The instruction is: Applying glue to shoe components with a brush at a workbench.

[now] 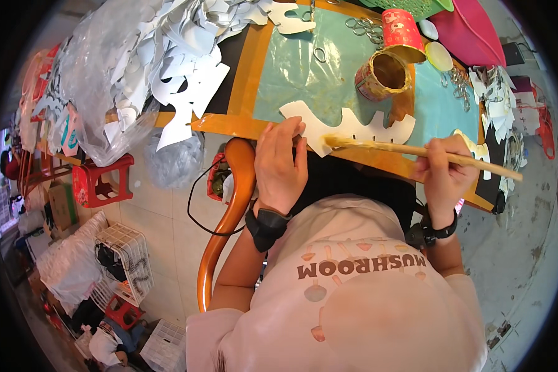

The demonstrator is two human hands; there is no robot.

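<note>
A white cut-out sheet piece with a notched edge lies along the near edge of the table. On its left end rest the fingertips of my left hand, stretched out and pressing lightly. My right hand is closed round the shaft of a long wooden brush. The brush's yellow, glue-coated end touches the piece near its middle. Just beyond stands an open can with yellow-brown glue smeared on its rim and inside.
Behind the glue can are a red can, a yellow lid, scissors and a pink basin. White cut pieces heap at the left, overhanging the table edge. A wooden chair arm curves beside my left forearm.
</note>
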